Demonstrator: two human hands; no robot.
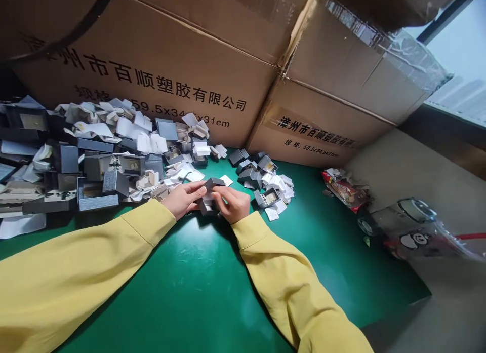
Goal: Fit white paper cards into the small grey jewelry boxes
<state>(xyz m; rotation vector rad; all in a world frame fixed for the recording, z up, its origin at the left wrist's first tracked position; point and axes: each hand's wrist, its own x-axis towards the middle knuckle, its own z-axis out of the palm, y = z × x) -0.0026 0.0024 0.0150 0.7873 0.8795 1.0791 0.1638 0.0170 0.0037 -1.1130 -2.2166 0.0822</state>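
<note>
A small dark grey hinged box (208, 207) is held above the green table, its lid tilted up. My left hand (184, 198) grips it from the left, thumb along its edge. From the right, my right hand (232, 202) has its fingers bent and pressed together at the box's opening. Whatever those fingers pinch is hidden. To the left lies a large heap of similar grey boxes (114, 165) mixed with folded white card pieces (152, 143). Right of my hands sits a smaller pile of grey boxes (248, 175) with white card pieces (281, 186).
Large cardboard cartons (182, 54) with printed lettering stand along the back of the green table (182, 287). On the right are a red snack packet (345, 188) and a clear bottle (413, 226) with a cartoon print. A dark cable (83, 26) hangs at upper left.
</note>
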